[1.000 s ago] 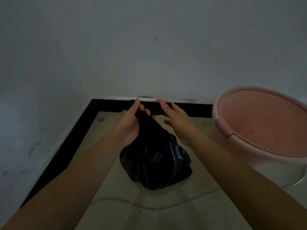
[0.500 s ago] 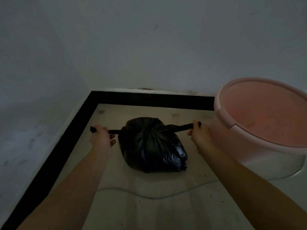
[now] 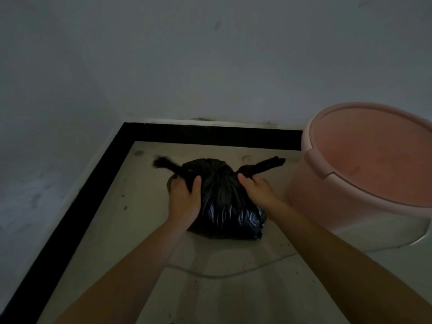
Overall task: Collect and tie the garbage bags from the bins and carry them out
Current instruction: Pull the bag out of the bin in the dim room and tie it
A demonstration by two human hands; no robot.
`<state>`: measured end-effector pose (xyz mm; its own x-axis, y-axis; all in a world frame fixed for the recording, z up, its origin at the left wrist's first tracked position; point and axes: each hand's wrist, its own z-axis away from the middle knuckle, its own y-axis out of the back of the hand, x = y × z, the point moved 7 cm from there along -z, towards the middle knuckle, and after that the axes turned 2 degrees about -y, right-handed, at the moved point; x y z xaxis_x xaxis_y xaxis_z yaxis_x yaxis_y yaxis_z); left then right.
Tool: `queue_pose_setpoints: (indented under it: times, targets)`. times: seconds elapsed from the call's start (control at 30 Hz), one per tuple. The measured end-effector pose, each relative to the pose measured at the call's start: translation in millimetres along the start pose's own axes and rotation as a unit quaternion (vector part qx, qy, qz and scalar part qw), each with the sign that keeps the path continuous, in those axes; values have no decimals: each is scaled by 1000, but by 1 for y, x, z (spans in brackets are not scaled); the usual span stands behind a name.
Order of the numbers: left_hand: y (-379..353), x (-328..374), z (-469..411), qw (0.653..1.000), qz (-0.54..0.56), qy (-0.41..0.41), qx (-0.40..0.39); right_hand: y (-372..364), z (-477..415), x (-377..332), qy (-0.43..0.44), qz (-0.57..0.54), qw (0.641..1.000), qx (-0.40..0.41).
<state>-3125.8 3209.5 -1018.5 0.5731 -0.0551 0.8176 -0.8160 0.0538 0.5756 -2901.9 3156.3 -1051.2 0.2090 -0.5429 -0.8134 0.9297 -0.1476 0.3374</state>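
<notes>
A full black garbage bag (image 3: 224,202) sits on the floor in a room corner, its top gathered into a knot with two loose tails sticking out left and right. My left hand (image 3: 184,202) grips the bag's left side at the base of the left tail. On the other side, my right hand (image 3: 256,190) holds the base of the right tail. A pink round bin (image 3: 360,174) stands just right of the bag.
Grey walls meet in the corner behind the bag, with a black skirting strip (image 3: 210,134) along the floor edge. A thin pale cable (image 3: 222,274) runs across the floor in front of the bag. The light is dim.
Both hands have come back in from the stretched-out tail ends to the bag itself. The tails, pulled taut half a second ago, now stick out slack beyond the hands.
</notes>
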Motion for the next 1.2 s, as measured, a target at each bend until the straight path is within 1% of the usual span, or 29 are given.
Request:
queue_pose_setpoints:
  times: [0.07, 0.13, 0.2, 0.23, 0.3, 0.33, 0.37, 0.43, 0.47, 0.5, 0.53, 0.57, 0.63, 0.67, 0.73, 0.8, 0.93, 1.0, 1.03, 1.13, 1.2]
  targets:
    - [4, 24, 0, 996, -26, -78, 38, 5, 2, -23, 79, 12, 996, 47]
    - [12, 50, -1, 989, -23, -128, 75, 10, 7, -46, 122, -38, 989, 78]
    - [20, 70, 0, 982, -6, -155, 107, 11, 12, -67, 155, -70, 980, 99]
    - [22, 76, -2, 982, 14, -153, 113, 11, 16, -76, 169, -91, 976, 107]
    - [26, 82, -8, 981, 97, -115, 122, 9, 18, -88, 178, -175, 962, 109]
    - [26, 83, -12, 976, 164, -75, 122, 8, 18, -92, 173, -227, 952, 107]
    - [24, 81, -16, 962, 246, -19, 116, 6, 18, -95, 162, -272, 943, 101]
    - [11, 75, -20, 904, 407, 99, 82, 4, 14, -95, 132, -331, 930, 89]
    - [6, 72, -19, 876, 456, 143, 66, 4, 10, -92, 112, -340, 929, 89]
    - [1, 63, -19, 863, 471, 175, 57, 6, 6, -86, 87, -338, 932, 99]
    - [-2, 55, -17, 859, 467, 201, 56, 10, 0, -77, 56, -331, 934, 124]
    - [-5, 48, -15, 867, 444, 219, 58, 16, -7, -66, 22, -324, 932, 158]
    - [-10, 34, -9, 895, 378, 227, 70, 29, -17, -43, -29, -307, 928, 211]
    - [-11, 30, -6, 909, 348, 215, 75, 32, -17, -37, -32, -292, 930, 220]
    - [-9, 32, -4, 942, 283, 154, 90, 31, -13, -36, 8, -234, 950, 208]
    - [-3, 35, -2, 965, 226, 84, 107, 24, -4, -42, 56, -187, 964, 180]
    - [0, 34, -6, 984, 135, -9, 118, 15, -2, -49, 87, -156, 971, 160]
    - [-6, 35, -10, 987, 85, -65, 119, 6, -3, -50, 109, -112, 975, 157]
    - [-11, 35, -13, 988, 75, -83, 109, 0, -4, -48, 126, -82, 976, 159]
    - [-35, 31, -22, 992, 74, -91, 51, -16, -14, -35, 171, 24, 968, 181]
    - [-51, 14, -27, 996, 23, -85, 29, -21, -20, -23, 180, 86, 959, 200]
